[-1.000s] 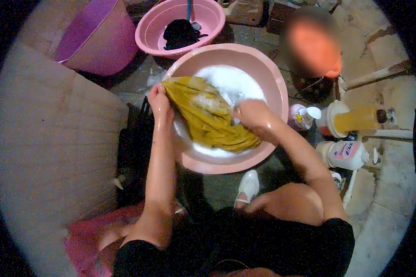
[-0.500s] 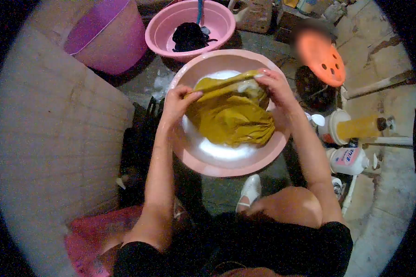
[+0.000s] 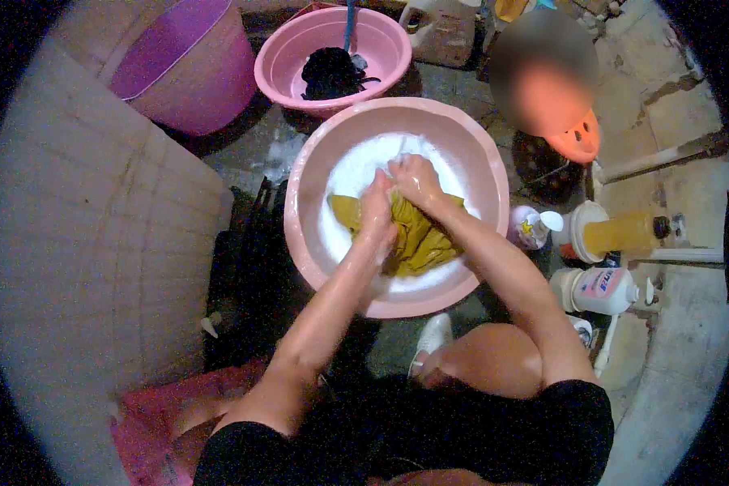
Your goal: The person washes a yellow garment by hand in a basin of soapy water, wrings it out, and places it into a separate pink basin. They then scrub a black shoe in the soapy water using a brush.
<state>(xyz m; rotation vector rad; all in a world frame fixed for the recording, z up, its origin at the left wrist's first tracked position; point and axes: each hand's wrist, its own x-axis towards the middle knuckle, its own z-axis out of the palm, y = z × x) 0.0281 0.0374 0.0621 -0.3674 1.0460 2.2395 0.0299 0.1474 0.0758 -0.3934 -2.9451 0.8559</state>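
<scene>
A mustard-yellow garment (image 3: 425, 235) lies bunched in soapy water inside a wide pink basin (image 3: 295, 219). White suds (image 3: 352, 166) surround the wet fabric. My left hand (image 3: 377, 206) is closed on the garment left of the basin's middle, thumb side up. Right beside it, my right hand (image 3: 415, 178) grips a bunched part of the same cloth, its fingers curled and partly hidden. The two hands almost touch, and foam clings to both.
Behind the basin stand a smaller pink tub (image 3: 271, 61) with dark cloth (image 3: 332, 73) inside and a large purple tub (image 3: 219, 81). Bottles, including a white one (image 3: 607, 292) and a yellow one (image 3: 624, 235), line the right wall. An orange holed plastic object (image 3: 579, 146) is partly blurred.
Both hands have come together from the basin's sides to its middle. The garment, held stretched between them before, is now lower and bunched in the suds.
</scene>
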